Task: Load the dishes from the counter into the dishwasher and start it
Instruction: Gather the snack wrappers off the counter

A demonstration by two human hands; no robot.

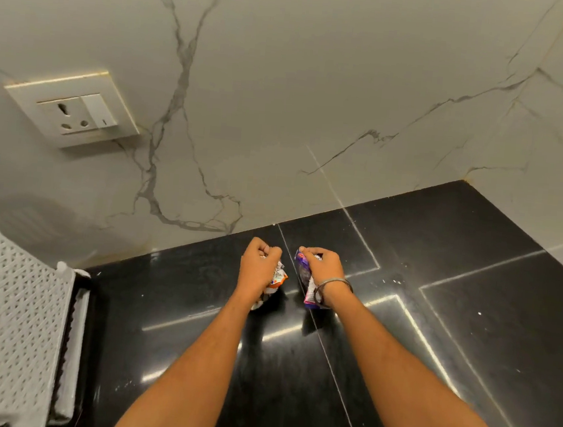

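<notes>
At the far left, well left of my hands, a white perforated basket stands on the black bench; above it on the marble wall sits a socket. My left hand is curled tight round a crumpled orange-and-white wrapper, low over the bench. Just right of it, my right hand, a bangle on its wrist, grips a purple wrapper.

I see no dishes and no dishwasher here, so I judge the loading is not shown as begun; I seem to be clearing litter off the bench first. Loading and starting the machine all look left to do.

For room: the wall meets the bench just beyond my hands, and the corner lies well to their right. The bench right of my hands is bare and glossy, open for moving; the basket hems in the left.
</notes>
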